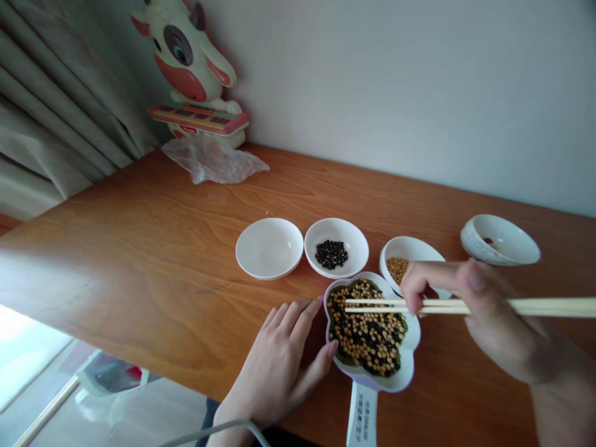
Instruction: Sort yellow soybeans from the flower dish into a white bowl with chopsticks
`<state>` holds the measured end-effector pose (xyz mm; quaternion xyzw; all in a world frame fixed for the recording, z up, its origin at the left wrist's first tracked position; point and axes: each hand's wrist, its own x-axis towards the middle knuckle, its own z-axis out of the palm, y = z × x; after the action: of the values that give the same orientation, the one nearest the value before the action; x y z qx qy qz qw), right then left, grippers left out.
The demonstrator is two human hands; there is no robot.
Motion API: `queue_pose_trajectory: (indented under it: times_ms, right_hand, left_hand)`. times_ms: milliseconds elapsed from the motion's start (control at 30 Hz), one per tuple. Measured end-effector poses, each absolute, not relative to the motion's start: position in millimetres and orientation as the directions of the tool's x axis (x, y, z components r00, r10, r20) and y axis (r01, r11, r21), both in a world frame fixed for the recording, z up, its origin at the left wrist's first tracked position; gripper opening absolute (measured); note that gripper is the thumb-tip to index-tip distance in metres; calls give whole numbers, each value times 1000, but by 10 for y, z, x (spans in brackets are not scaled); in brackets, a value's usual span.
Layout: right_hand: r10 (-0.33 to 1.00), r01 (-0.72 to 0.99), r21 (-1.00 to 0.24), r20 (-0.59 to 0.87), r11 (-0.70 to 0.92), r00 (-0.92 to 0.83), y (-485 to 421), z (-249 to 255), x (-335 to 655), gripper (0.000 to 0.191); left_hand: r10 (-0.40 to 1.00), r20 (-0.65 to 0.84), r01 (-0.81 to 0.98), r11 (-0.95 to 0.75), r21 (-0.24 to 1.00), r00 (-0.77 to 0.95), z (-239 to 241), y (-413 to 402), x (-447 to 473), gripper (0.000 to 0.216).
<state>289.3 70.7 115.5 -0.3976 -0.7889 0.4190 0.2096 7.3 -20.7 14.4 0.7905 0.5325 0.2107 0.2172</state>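
My right hand (493, 310) grips a pair of pale chopsticks (447, 307), fingers closed round them. Their tips are among the mixed beans (367, 335), yellow and dark, in a white scalloped dish (410, 366) with a lilac rim. My left hand (284, 360) holds the dish's left side, thumb at the rim and fingertips against the edge behind it. Behind the dish, a white bowl (356, 242) contains black beans (331, 254). Partly covered by my right hand, another bowl (419, 248) has yellow beans (397, 269) in it.
A white bowl (270, 248) with nothing visible inside stands left of the black beans. Far right, a tilted bowl (503, 239) has a few brown bits. A labelled strip (363, 415) extends from the dish. A plastic bag (218, 162) lies by a cow-shaped toy keyboard (200, 118).
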Motion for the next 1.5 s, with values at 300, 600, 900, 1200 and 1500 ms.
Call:
queue_pose_trajectory:
  times_ms: [300, 600, 900, 1200, 1500]
  right_hand:
    - [764, 386, -842, 47, 377, -644, 665, 1011, 2610, 68]
    - [806, 407, -854, 25, 325, -591, 644, 1010, 2563, 71]
    - [794, 377, -849, 78, 370, -603, 671, 923, 2593, 72]
    - [810, 384, -850, 82, 362, -581, 678, 934, 2582, 72]
    - [816, 324, -891, 82, 317, -572, 689, 938, 2543, 69]
  left_hand:
    - [938, 89, 750, -322, 577, 334, 172, -206, 83, 55]
    - [936, 74, 757, -322, 569, 343, 151, -227, 71, 57]
    - [935, 80, 758, -328, 564, 346, 135, -216, 68, 57]
    - [936, 89, 763, -331, 555, 342, 118, -232, 62, 57]
    - [932, 90, 763, -340, 550, 350, 107, -222, 58, 58]
